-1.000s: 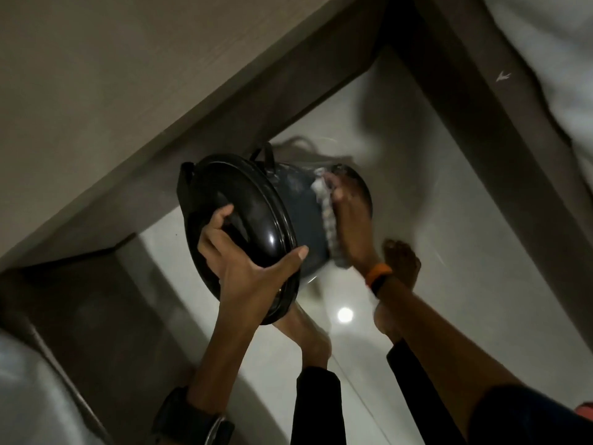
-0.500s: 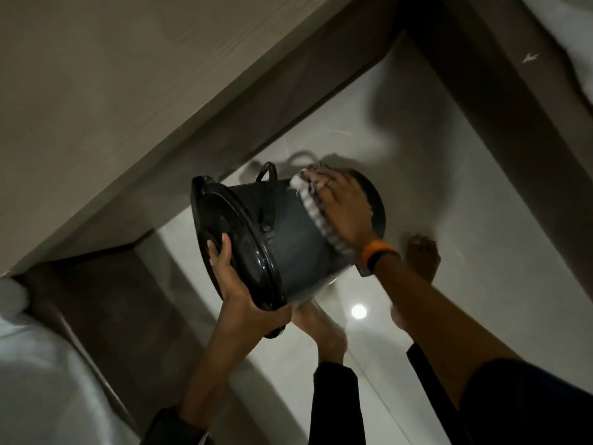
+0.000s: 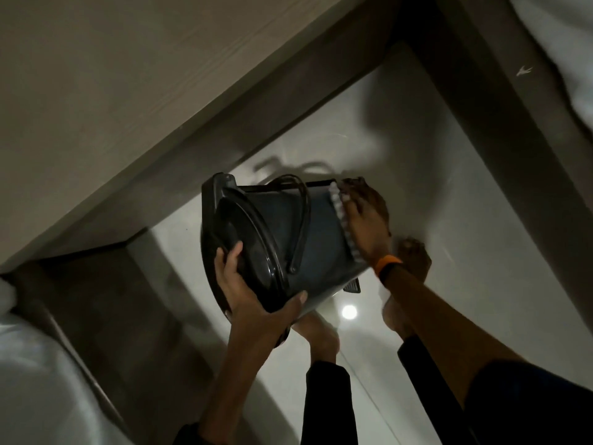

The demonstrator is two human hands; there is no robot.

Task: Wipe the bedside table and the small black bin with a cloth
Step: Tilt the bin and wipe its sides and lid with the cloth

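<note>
The small black bin (image 3: 288,239) is held on its side in the air above the floor, its glossy lid facing left and its wire handle lying across the body. My left hand (image 3: 253,303) grips the lid end from below, fingers over the lid's rim. My right hand (image 3: 365,216), with an orange band at the wrist, presses a pale cloth (image 3: 341,220) flat against the bin's base end. Only the cloth's edge shows beside my palm. The bedside table (image 3: 106,101) is the wood-grain top filling the upper left.
Glossy white floor tiles (image 3: 433,187) lie below, with a bright light reflection. My bare feet (image 3: 414,255) stand under the bin. White bedding (image 3: 38,380) lies at lower left and in the top right corner. A dark wooden frame (image 3: 500,130) runs along the right.
The bin has turned so more of its side and handle face me. My right hand and cloth have slid along the body toward the base end. My left hand regripped the lid rim.
</note>
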